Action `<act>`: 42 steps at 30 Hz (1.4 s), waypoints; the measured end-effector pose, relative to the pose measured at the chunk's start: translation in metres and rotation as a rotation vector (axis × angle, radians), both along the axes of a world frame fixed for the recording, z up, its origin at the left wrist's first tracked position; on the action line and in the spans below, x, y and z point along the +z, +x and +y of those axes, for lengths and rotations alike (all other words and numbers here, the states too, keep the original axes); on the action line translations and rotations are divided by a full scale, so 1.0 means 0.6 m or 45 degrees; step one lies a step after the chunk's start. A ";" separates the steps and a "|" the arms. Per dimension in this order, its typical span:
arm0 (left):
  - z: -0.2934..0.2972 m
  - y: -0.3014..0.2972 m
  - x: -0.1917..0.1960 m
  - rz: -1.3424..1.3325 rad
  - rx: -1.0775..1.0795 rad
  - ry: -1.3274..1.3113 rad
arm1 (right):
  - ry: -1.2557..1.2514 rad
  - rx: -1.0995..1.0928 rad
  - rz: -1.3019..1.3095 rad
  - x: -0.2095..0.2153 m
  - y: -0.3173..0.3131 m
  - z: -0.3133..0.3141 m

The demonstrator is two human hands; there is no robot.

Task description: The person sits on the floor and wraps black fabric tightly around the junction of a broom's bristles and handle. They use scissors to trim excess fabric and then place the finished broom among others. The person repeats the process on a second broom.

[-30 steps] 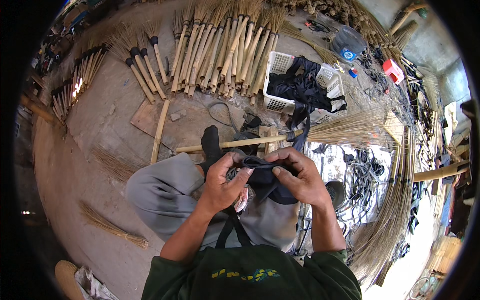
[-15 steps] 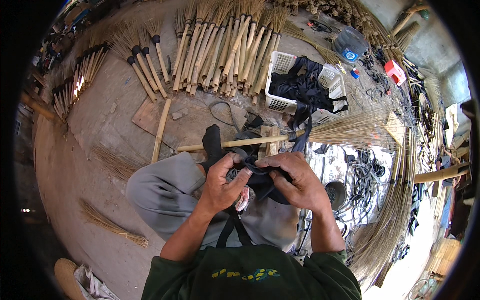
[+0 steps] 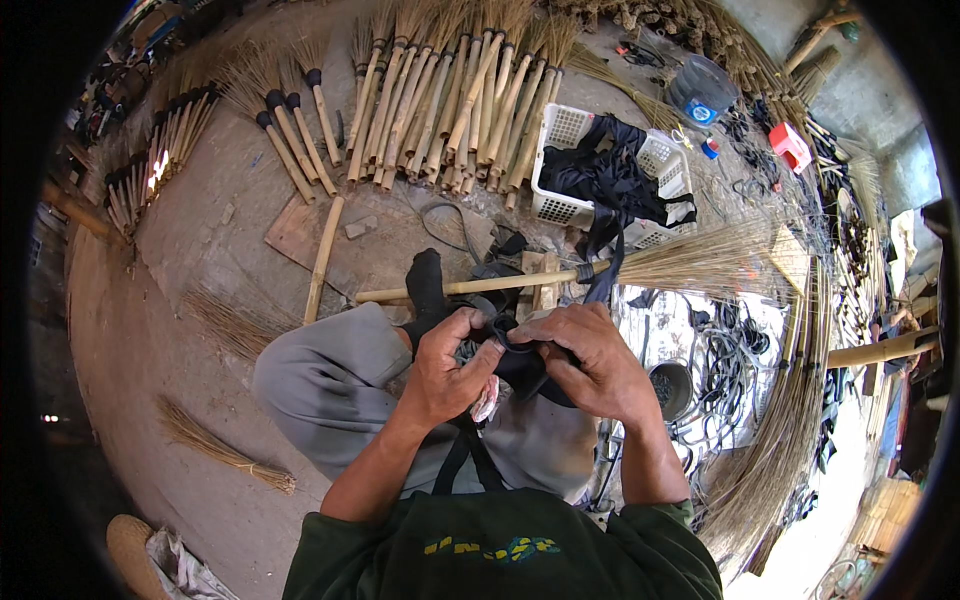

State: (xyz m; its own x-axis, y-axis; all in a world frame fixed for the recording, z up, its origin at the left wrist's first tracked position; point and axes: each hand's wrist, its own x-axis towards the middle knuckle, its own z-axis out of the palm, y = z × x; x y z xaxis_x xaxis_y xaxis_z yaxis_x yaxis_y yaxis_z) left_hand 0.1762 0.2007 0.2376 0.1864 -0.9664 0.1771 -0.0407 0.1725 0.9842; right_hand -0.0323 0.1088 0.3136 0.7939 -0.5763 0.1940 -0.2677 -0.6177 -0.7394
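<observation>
Above my lap, a piece of black cloth (image 3: 521, 374) is pinched between both hands, its upper edge gathered into a small loop. My left hand (image 3: 446, 375) grips it with thumb and fingers closed together. From the other side, my right hand (image 3: 592, 362) holds the same cloth, thumb and fingers pressed onto its edge. Just beyond my hands lies a broom (image 3: 470, 287), its bamboo handle to the left and its spread bristles to the right. A black band wraps the broom where the bristles begin.
Behind the broom stands a white plastic basket (image 3: 562, 207) heaped with black cloth strips (image 3: 600, 165). Rows of finished brooms (image 3: 440, 110) lie at the back. On the right are a metal bowl (image 3: 671, 388), tangled black strips (image 3: 730, 365) and long loose bristles (image 3: 765, 450). A bristle bundle (image 3: 225, 450) lies left.
The black cloth's upper edge has been pulled into a more open loop between my fingers. Both hands stay almost in place, and the surroundings look unchanged.
</observation>
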 end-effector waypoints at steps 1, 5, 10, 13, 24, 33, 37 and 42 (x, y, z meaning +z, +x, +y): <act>0.000 0.000 0.001 -0.010 0.006 0.004 | -0.006 -0.001 0.005 0.000 0.000 0.000; 0.001 -0.001 0.005 -0.053 -0.019 0.006 | -0.051 -0.003 0.011 0.000 0.004 0.000; 0.003 0.002 0.003 -0.027 0.013 -0.034 | 0.025 -0.079 -0.041 -0.003 0.006 0.004; 0.005 0.007 0.001 0.146 0.050 0.040 | 0.038 -0.245 -0.109 -0.008 0.002 0.010; 0.004 -0.002 0.014 0.287 0.004 -0.024 | 0.036 -0.339 -0.031 -0.014 -0.009 0.014; -0.009 -0.010 0.004 0.323 -0.008 -0.075 | 0.026 -0.347 -0.080 -0.019 -0.017 0.013; -0.003 -0.006 -0.001 0.305 0.005 -0.052 | 0.065 -0.358 -0.048 -0.017 -0.018 0.012; 0.000 -0.003 0.000 0.333 0.024 -0.058 | 0.098 -0.367 0.021 -0.010 -0.019 0.011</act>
